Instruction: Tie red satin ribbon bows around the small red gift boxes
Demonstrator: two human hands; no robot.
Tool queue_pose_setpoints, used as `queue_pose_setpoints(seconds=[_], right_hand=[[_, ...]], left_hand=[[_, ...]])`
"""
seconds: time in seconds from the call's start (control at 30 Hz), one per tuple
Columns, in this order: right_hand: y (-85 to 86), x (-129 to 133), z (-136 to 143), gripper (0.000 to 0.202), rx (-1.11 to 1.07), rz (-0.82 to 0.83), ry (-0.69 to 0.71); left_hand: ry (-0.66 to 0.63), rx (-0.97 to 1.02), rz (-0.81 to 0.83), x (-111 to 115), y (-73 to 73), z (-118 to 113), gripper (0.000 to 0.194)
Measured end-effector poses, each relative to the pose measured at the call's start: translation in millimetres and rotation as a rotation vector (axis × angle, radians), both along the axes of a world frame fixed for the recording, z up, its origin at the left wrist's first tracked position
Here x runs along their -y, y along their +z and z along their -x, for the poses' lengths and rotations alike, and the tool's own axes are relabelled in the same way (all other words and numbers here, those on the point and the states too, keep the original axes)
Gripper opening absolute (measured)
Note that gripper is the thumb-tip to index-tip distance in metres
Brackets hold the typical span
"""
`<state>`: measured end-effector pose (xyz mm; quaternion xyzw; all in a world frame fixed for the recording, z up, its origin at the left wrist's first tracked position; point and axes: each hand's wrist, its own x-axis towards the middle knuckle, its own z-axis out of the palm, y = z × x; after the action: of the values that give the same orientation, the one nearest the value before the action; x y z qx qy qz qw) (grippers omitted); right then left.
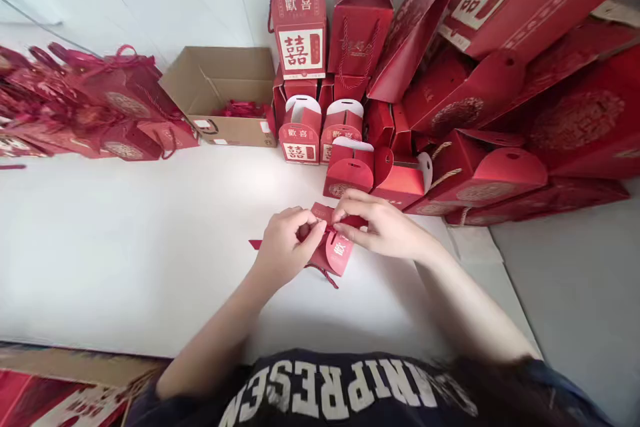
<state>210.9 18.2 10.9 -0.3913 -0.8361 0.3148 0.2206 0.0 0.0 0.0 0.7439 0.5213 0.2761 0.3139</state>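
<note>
A small red gift box (pixel 341 255) with pale characters on its flap sits on the white table in front of me. My left hand (pixel 285 245) is at its upper left, thumb and forefinger pinched on a thin red ribbon (pixel 255 244), whose loose end sticks out left. From the right, my right hand (pixel 380 225) pinches the same ribbon over the box top. The fingers partly hide the ribbon between them, so its loop or knot cannot be made out. A twisted dark red cord (pixel 327 276) hangs at the box's near side.
Several red gift boxes (pixel 349 167) stand just beyond my hands, with larger ones (pixel 505 173) stacked at right. An open cardboard box (pixel 235 130) holds red ribbons at the back. Ribboned red boxes (pixel 125 107) line the left. The white table (pixel 100 233) reaches left.
</note>
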Motion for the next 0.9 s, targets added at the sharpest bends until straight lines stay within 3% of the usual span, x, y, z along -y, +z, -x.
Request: queue_pose_setpoints(seconds=[0.47,0.7,0.9], right_hand=[[-1.6,1.7,-3.5,0.010,-0.001,-0.074,-0.009],[-3.2,2.2,-2.3,0.013,0.022,0.045,-0.008],[-1.5,-0.2,-4.6,0.015,-0.099,0.151,0.005]], left_hand=[[0.015,0.037,-0.004,-1.6,-3.8,-5.1,0.035],[0.001,0.057,-0.030,-3.4,-7.9,-5.5,0.039],[0.003,0.091,0.012,0.2,-2.5,-3.8,0.046]])
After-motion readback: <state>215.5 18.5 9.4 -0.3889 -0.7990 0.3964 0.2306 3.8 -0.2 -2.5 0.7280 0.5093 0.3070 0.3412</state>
